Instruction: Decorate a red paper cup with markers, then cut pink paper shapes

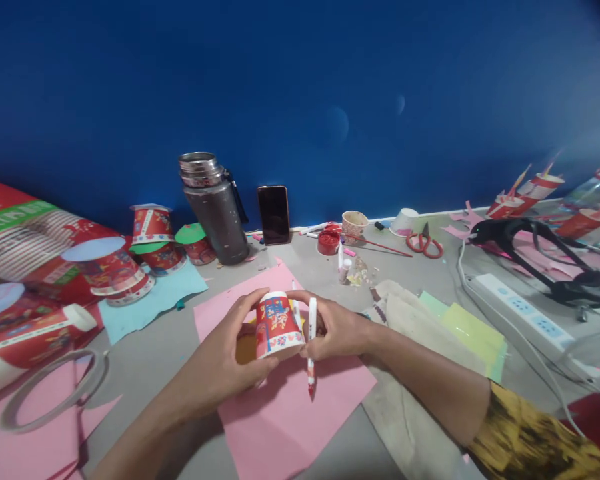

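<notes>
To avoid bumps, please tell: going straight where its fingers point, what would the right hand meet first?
The right hand would likely meet the red cup first; whether they touch now is unclear.

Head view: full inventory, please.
Held paper cup: 1, red, centre
Marker: 1, white, centre
Paper sheets: several, pink, blue, yellow, green, throughout
Phone: 1, black, rear
Insulated bottle: 1, grey, rear left
Small pot: 1, red, rear centre
Thin rod: 1, red, rear
Scissors: 1, red handles, rear right
Power strip: 1, white, right
Strapped headgear: 1, black, right
Ring: 1, whitish, left
Cloth: 1, beige, right
Other cups: several, mostly red, sides, rear
Packet: 1, red, green, left
Scraps: uncountable, mixed, rear
Wall: 1, blue, behind
Table: 1, grey, below
Left hand: 1, bare, holding cup
Right hand: 1, bare, holding marker
</notes>
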`<state>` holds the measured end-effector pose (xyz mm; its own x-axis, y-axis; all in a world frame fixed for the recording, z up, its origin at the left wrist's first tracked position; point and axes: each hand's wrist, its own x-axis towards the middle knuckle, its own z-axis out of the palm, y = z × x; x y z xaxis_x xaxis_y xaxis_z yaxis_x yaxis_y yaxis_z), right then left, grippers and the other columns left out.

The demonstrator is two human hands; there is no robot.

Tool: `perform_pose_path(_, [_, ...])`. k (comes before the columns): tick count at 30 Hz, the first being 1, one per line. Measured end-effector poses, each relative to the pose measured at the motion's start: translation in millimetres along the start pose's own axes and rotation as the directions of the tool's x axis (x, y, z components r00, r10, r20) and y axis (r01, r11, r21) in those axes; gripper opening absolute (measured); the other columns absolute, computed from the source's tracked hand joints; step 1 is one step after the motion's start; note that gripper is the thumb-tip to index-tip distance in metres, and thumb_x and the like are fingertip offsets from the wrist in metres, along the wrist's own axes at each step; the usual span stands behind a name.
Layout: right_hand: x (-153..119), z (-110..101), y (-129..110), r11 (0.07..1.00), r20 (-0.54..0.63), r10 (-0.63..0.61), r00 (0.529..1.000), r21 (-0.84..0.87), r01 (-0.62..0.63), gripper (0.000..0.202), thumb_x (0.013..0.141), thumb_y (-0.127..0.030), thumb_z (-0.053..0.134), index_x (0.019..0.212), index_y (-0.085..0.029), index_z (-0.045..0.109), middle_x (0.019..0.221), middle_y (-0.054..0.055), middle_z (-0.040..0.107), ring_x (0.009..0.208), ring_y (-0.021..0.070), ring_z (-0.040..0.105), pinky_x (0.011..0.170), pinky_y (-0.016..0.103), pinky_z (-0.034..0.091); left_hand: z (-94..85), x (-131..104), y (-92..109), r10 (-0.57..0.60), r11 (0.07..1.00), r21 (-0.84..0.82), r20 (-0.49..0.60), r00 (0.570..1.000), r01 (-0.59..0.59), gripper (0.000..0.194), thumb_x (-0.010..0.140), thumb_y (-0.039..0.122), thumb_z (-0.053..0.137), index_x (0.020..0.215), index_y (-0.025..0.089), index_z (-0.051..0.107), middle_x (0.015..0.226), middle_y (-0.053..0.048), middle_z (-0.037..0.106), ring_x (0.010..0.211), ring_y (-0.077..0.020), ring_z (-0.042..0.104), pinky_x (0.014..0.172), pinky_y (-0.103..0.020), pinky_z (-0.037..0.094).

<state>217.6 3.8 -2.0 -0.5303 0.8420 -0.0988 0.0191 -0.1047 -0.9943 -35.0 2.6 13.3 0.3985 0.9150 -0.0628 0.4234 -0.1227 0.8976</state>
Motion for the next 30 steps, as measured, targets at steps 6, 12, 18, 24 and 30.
perform_pose_path(6, [-2.3,-6.1,0.8,0.995,-0.1,-0.052,0.994,0.085,0.06,0.076,0.074,-0.022,0.087,0.145,-0.02,0.059,0.071,-0.008,0.068,0.055,0.0094,0.057,0.054,0.02,0.047,1.8,11.2,-13.5,0.13,0.983,-0.12,-0.086,0.988,-0.14,0.077,0.071,0.025,0.084,0.143,0.031,0.057,0.145,-0.013,0.07,0.13,-0.0401,0.072,0.101,-0.05,0.066])
perform_pose_path(12, [2.0,-7.6,-7.0,0.931,-0.602,-0.242,0.761,0.077,0.357,0.031,0.082,-0.045,0.082,0.076,-0.019,0.066,0.058,-0.001,0.067,0.048,0.0087,0.049,0.046,0.02,0.036,10.1,13.4,-24.3,0.141,0.982,-0.109,-0.121,0.983,-0.154,0.082,0.071,0.017,0.078,0.146,0.033,0.05,0.156,-0.013,0.06,0.141,-0.0397,0.065,0.108,-0.052,0.062])
perform_pose_path(18, [-8.5,-3.0,-19.5,0.924,-0.627,-0.356,0.693,-0.125,0.361,0.021,0.085,-0.037,0.079,0.078,-0.02,0.068,0.06,-0.001,0.069,0.05,0.0097,0.052,0.048,0.021,0.039,18.0,12.9,-21.9,0.154,0.986,-0.05,-0.114,0.981,-0.161,0.079,0.073,0.017,0.076,0.146,0.029,0.048,0.151,-0.013,0.063,0.138,-0.0378,0.066,0.111,-0.054,0.059])
perform_pose_path(24, [-17.5,1.8,-19.0,0.884,-0.53,-0.467,0.708,-0.254,0.393,0.012,0.088,-0.025,0.075,0.078,-0.02,0.072,0.065,0.0,0.071,0.057,0.012,0.062,0.053,0.022,0.046,22.0,14.4,-19.2,0.228,0.974,0.024,-0.161,0.96,-0.227,0.074,0.077,0.021,0.071,0.146,0.027,0.045,0.148,-0.015,0.059,0.129,-0.0337,0.07,0.107,-0.054,0.062])
perform_pose_path(30, [-19.4,8.6,-15.2,0.824,-0.473,-0.561,0.679,-0.393,0.407,0.007,0.087,-0.02,0.074,0.08,-0.021,0.072,0.067,0.0,0.071,0.054,0.0117,0.058,0.051,0.022,0.046,22.4,11.9,-18.3,0.368,0.92,0.213,-0.184,0.911,-0.328,0.074,0.08,0.018,0.069,0.148,0.03,0.043,0.148,-0.012,0.047,0.132,-0.032,0.063,0.102,-0.052,0.065])
